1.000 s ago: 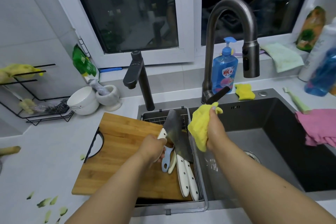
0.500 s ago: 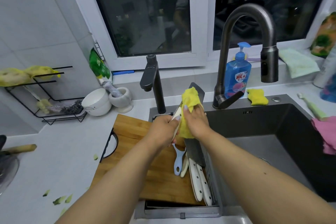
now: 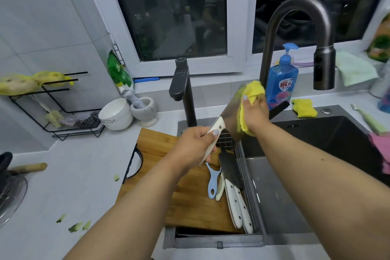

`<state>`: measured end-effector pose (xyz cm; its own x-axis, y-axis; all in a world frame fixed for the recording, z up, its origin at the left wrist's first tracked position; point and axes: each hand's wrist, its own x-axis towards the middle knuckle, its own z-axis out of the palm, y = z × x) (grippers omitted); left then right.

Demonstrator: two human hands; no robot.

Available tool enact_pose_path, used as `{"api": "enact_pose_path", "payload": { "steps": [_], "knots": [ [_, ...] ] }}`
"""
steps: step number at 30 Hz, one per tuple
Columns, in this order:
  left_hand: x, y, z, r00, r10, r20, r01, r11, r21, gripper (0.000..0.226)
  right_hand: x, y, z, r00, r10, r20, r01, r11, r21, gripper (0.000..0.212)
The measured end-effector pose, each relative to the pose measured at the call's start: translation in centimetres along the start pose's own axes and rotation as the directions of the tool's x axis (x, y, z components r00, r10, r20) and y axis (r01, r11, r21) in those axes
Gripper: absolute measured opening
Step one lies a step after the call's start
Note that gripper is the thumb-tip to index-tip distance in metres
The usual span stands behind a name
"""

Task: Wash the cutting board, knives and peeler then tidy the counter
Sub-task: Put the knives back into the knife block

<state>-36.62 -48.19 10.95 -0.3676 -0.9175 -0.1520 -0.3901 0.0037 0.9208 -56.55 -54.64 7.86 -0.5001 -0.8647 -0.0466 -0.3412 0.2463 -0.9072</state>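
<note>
Here right hand (image 3: 256, 112) (yellow cloth (image 3: 250, 99)) wipes cleaver (image 3: 232, 110).

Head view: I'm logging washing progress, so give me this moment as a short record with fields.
left hand: grips the white handle of the cleaver, blade tilted up over the sink
right hand: presses the yellow cloth against the blade
board: lies across the rack at the sink's left
on the board: blue peeler and other white-handled knives
faucet: no water visible
soap: behind the sink
counter: green scraps near the front edge
</note>
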Motion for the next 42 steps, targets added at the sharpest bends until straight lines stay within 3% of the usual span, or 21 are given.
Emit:
{"api": "enact_pose_path", "payload": {
  "steps": [2, 4, 6, 8, 10, 12, 14, 16, 18, 19, 21, 23, 27, 31, 36, 38, 42],
  "knots": [
    [0.0, -0.1, -0.5, 1.000, 0.001, -0.004, -0.001, 0.998, -0.055, 0.028, 0.9, 0.7, -0.8, 0.974, 0.226, 0.009, -0.220, 0.937, 0.271, 0.064],
    [0.0, -0.2, -0.7, 1.000, -0.019, -0.003, 0.018, 0.983, -0.182, 0.031, 0.7, 1.7, -1.3, 0.879, 0.404, 0.254, -0.471, 0.647, 0.599, 0.065],
    [0.4, -0.1, -0.6, 0.998, -0.064, 0.016, 0.066, 0.943, -0.326, 0.033, -0.8, 2.4, -1.0, 0.866, 0.234, 0.442, -0.500, 0.356, 0.789, 0.063],
    [1.0, 0.1, -0.3, 0.993, -0.118, 0.028, 0.120, 0.927, -0.354, 0.034, -2.3, 2.2, -0.4, 0.879, 0.069, 0.471, -0.475, 0.193, 0.858, 0.062],
    [1.3, 0.1, 0.1, 0.986, -0.163, 0.024, 0.164, 0.958, -0.235, 0.032, -3.3, 1.5, 0.0, 0.883, 0.007, 0.470, -0.468, 0.100, 0.878, 0.065],
    [1.2, -0.1, 0.5, 0.985, -0.175, 0.005, 0.175, 0.984, -0.036, 0.031, -3.7, 1.0, -0.1, 0.888, 0.008, 0.460, -0.459, 0.083, 0.885, 0.064],
    [1.3, -0.6, 1.0, 0.989, -0.144, -0.027, 0.146, 0.972, 0.185, 0.034, -4.0, 0.7, 0.1, 0.897, 0.030, 0.441, -0.441, 0.130, 0.888, 0.062],
    [1.6, -0.9, 1.6, 0.995, -0.094, -0.043, 0.102, 0.961, 0.257, 0.031, -4.6, 0.5, 0.6, 0.912, 0.025, 0.410, -0.406, 0.209, 0.890, 0.059],
    [1.8, -0.6, 2.1, 0.991, -0.132, -0.012, 0.132, 0.985, 0.106, 0.022, -5.5, 0.3, 1.2, 0.927, 0.017, 0.374, -0.360, 0.313, 0.879, 0.057],
    [1.9, -0.5, 2.2, 0.981, -0.190, 0.029, 0.190, 0.982, -0.020, 0.023, -6.0, 0.5, 1.5, 0.929, 0.031, 0.368, -0.346, 0.417, 0.840, 0.057],
    [2.1, -0.7, 2.3, 0.947, -0.288, 0.146, 0.317, 0.915, -0.251, 0.030, -6.6, 1.1, 2.1, 0.932, 0.028, 0.361, -0.268, 0.726, 0.634, 0.057],
    [2.3, -1.0, 2.2, 0.911, -0.312, 0.270, 0.402, 0.821, -0.407, 0.034, -6.9, 1.9, 2.3, 0.942, -0.071, 0.328, -0.073, 0.911, 0.406, 0.056],
    [1.7, -0.8, 1.8, 0.849, -0.251, 0.466, 0.504, 0.651, -0.567, 0.035, -5.7, 2.1, 2.4, 0.948, -0.210, 0.240, 0.186, 0.975, 0.120, 0.077],
    [1.2, -0.1, 1.4, 0.836, -0.226, 0.501, 0.519, 0.622, -0.586, 0.033, -4.1, 1.6, 2.0, 0.947, -0.259, 0.191, 0.274, 0.960, -0.056, 0.090],
    [0.1, 0.3, 0.7, 0.827, -0.205, 0.524, 0.519, 0.637, -0.570, 0.032, -1.7, 1.5, 0.9, 0.964, -0.237, 0.122, 0.262, 0.927, -0.269, 0.057],
    [-0.5, 0.1, 0.3, 0.816, -0.186, 0.547, 0.524, 0.638, -0.564, 0.037, -0.7, 1.9, 0.4, 0.976, -0.205, 0.078, 0.218, 0.943, -0.251, 0.055],
    [-1.4, -0.4, -0.3, 0.803, -0.148, 0.578, 0.529, 0.625, -0.574, 0.052, 0.4, 2.0, -1.1, 0.997, -0.040, 0.065, 0.043, 0.998, -0.046, 0.056]
  ]
}}
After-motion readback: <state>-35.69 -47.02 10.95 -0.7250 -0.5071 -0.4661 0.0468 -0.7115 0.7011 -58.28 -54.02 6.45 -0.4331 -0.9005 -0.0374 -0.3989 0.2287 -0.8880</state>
